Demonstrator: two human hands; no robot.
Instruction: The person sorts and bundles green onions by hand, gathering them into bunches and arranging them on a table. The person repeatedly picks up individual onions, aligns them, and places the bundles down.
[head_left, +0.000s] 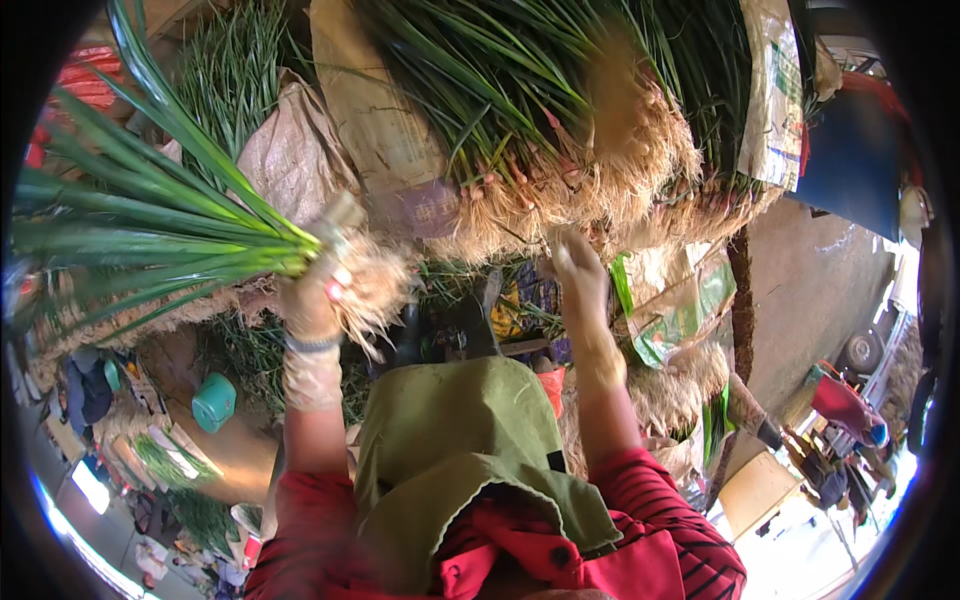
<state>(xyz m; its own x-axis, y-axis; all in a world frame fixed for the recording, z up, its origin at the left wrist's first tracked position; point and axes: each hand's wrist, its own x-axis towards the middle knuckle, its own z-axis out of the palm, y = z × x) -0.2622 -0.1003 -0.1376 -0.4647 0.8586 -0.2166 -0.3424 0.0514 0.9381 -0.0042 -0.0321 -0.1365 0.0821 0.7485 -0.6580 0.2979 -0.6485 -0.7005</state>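
My left hand, in a thin pale glove with a dark band at the wrist, grips a bunch of long-leaved green plants near their root end. The leaves fan out to the left, and the tangled tan roots stick out on the right side of my fist. My right hand reaches to the root fringe at the front of a large heap of similar plants. Motion blur hides whether its fingers hold anything. Small pinkish bulbs show among the heap's roots.
Woven sacks border the heap, and another printed sack hangs below it on the right. An olive cloth covers my lap. A teal bucket stands on the floor to the left. People appear small at the lower left.
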